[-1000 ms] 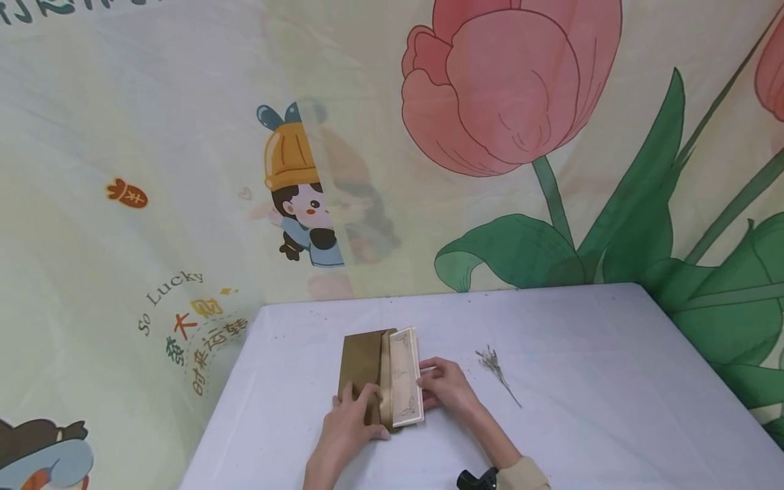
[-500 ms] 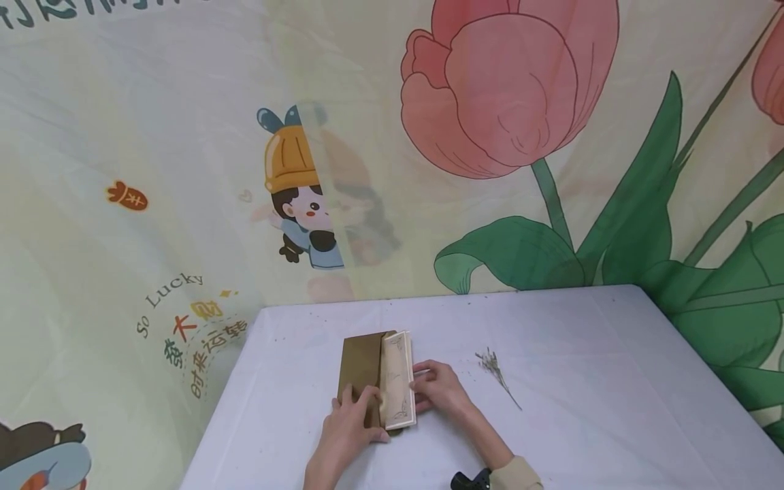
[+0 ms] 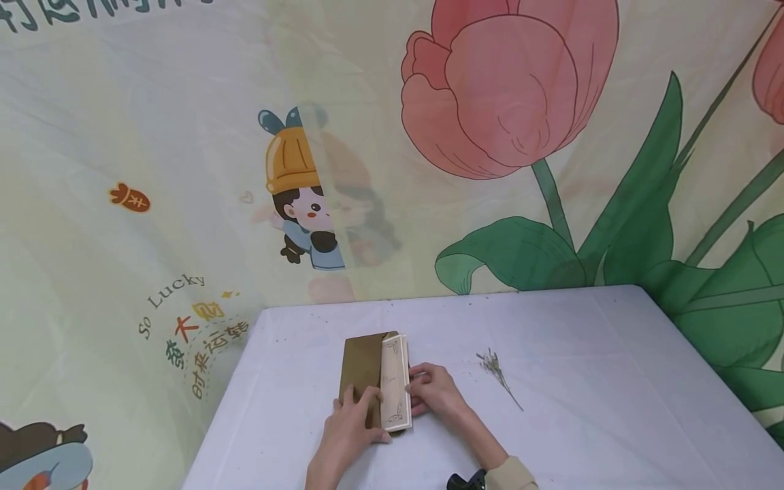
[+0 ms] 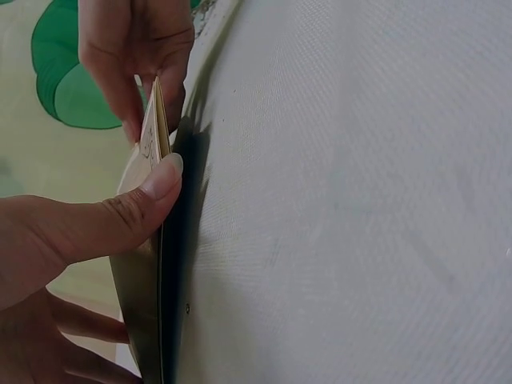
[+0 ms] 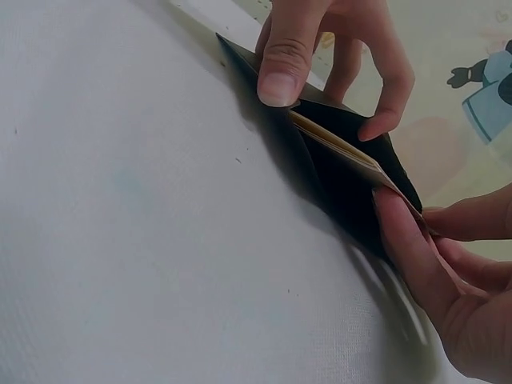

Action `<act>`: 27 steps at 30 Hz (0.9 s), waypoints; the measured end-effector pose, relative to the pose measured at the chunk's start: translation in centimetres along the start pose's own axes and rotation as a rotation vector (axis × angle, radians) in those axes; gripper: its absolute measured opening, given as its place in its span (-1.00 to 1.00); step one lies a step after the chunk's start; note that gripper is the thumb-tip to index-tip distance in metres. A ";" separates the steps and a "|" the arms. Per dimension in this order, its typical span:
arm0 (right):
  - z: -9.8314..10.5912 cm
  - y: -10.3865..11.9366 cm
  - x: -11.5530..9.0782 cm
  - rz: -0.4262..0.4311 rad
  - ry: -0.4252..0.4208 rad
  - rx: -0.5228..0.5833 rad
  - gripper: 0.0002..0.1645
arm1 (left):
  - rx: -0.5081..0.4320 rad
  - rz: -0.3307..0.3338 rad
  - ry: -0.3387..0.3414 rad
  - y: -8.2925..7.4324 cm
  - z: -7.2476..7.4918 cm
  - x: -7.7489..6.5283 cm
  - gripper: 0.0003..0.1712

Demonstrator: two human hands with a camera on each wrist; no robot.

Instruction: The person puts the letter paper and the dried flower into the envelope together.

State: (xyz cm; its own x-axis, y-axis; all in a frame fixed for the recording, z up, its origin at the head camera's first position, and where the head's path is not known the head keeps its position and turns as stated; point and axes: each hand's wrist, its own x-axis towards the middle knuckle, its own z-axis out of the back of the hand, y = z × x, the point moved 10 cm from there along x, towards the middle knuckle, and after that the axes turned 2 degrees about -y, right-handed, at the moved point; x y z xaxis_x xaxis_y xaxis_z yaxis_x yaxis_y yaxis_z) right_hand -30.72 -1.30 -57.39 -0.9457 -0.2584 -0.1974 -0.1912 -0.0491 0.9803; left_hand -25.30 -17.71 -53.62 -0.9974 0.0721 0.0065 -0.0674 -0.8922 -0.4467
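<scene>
A golden-brown envelope (image 3: pixel 361 364) lies on the table, its mouth toward the right. Partly inside it is a cream card (image 3: pixel 394 391) with ornate printed corners. My left hand (image 3: pixel 349 432) grips the envelope, thumb at the near edge; in the right wrist view a fingertip of this hand (image 5: pixel 336 48) touches the raised side of the dark mouth. On the card's outer edge, my right hand (image 3: pixel 439 395) pinches it between thumb and fingers. The left wrist view shows layered edges on the card (image 4: pixel 156 120), which sticks out past the envelope (image 4: pixel 136 288).
A small dried flower sprig (image 3: pixel 499 376) lies to the right on the white-covered table (image 3: pixel 588 381). A black device (image 3: pixel 467 482) sits by the right sleeve (image 3: pixel 511 474). Behind the table hangs a printed cloth (image 3: pixel 380 136) with tulips and cartoon figures.
The card has slid left, deeper into the envelope, with my right hand moving along with it. My left hand keeps its hold on the envelope, almost unmoved.
</scene>
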 end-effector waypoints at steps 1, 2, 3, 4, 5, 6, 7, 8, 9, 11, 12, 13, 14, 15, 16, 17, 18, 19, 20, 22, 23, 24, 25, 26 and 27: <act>-0.1 0.0 0.0 -0.001 0.003 0.000 -0.51 | 0.001 0.001 0.000 0.0 -0.1 0.0 -0.22; -0.1 0.0 0.0 -0.001 0.006 -0.001 -0.52 | 0.002 0.001 -0.001 0.1 -0.1 0.0 -0.22; -0.2 0.0 0.0 -0.003 0.011 0.001 -0.52 | 0.003 0.001 -0.001 0.1 -0.2 0.0 -0.21; -0.3 0.0 0.1 -0.004 0.016 0.004 -0.52 | 0.002 -0.001 -0.003 0.1 -0.2 0.0 -0.21; -0.4 0.0 0.1 -0.006 0.021 0.009 -0.52 | 0.001 -0.004 -0.004 0.1 -0.2 0.1 -0.21; -0.5 0.1 0.1 -0.005 0.024 0.012 -0.52 | -0.001 -0.003 -0.005 0.1 -0.1 0.1 -0.21; -0.6 0.1 0.1 -0.007 0.028 0.018 -0.52 | -0.003 -0.003 -0.004 0.1 -0.2 0.1 -0.21; -0.7 0.2 0.1 -0.007 0.032 0.023 -0.52 | -0.005 -0.005 -0.005 0.1 -0.1 0.2 -0.21; -0.8 0.2 0.1 -0.007 0.035 0.028 -0.51 | -0.007 -0.007 -0.005 0.0 -0.1 0.2 -0.22; -0.9 0.4 0.2 -0.002 0.040 0.023 -0.51 | -0.008 -0.009 -0.004 -0.1 0.0 0.2 -0.22; -1.0 0.4 0.2 0.001 0.043 0.020 -0.50 | -0.008 -0.007 -0.003 -0.1 0.0 0.3 -0.22; -1.1 0.4 0.2 0.002 0.044 0.017 -0.50 | -0.008 -0.007 -0.002 -0.1 0.0 0.3 -0.22; -1.2 0.4 0.2 0.004 0.046 0.012 -0.49 | -0.007 -0.006 -0.002 -0.1 0.0 0.3 -0.23; -1.2 0.4 0.1 0.005 0.046 0.007 -0.49 | -0.007 -0.005 -0.002 -0.2 0.1 0.3 -0.22; -1.3 0.4 0.1 0.006 0.047 0.002 -0.49 | -0.008 -0.003 -0.002 -0.1 0.1 0.3 -0.22; -1.4 0.4 0.1 0.005 0.047 0.001 -0.49 | -0.008 -0.001 -0.002 -0.1 0.0 0.3 -0.22; -1.5 0.4 0.1 0.005 0.046 -0.002 -0.49 | -0.009 0.000 -0.003 -0.1 0.1 0.3 -0.22; -1.6 0.4 0.0 0.004 0.047 -0.003 -0.49 | -0.009 0.000 -0.005 -0.1 0.1 0.2 -0.22; -1.7 0.4 0.0 0.001 0.047 -0.005 -0.48 | -0.009 0.000 -0.007 -0.1 0.1 0.2 -0.22; -1.8 0.4 -0.1 0.005 0.051 -0.013 -0.46 | -0.009 0.000 -0.011 0.0 0.1 0.1 -0.22; -1.9 0.4 -0.1 0.007 0.052 -0.016 -0.44 | -0.008 -0.001 -0.013 0.0 0.1 0.1 -0.22; -2.0 0.4 -0.1 0.010 0.054 -0.017 -0.42 | -0.008 0.000 -0.014 0.0 0.1 0.1 -0.22; -2.0 0.4 -0.2 0.013 0.056 -0.019 -0.40 | -0.007 0.001 -0.014 0.0 0.1 0.1 -0.23; -2.1 0.5 -0.2 0.017 0.058 -0.021 -0.37 | -0.006 0.002 -0.014 0.1 0.1 0.1 -0.23; -2.2 0.5 -0.1 0.022 0.059 -0.022 -0.36 | -0.006 0.003 -0.013 0.1 0.1 0.1 -0.23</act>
State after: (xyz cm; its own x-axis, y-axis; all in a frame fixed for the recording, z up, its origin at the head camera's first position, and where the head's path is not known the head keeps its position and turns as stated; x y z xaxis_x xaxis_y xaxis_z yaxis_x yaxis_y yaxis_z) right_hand -30.10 -3.43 -56.89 -0.9323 -0.3163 -0.1755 -0.1638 -0.0634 0.9845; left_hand -25.36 -17.80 -53.61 -0.9978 0.0636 0.0167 -0.0642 -0.8898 -0.4518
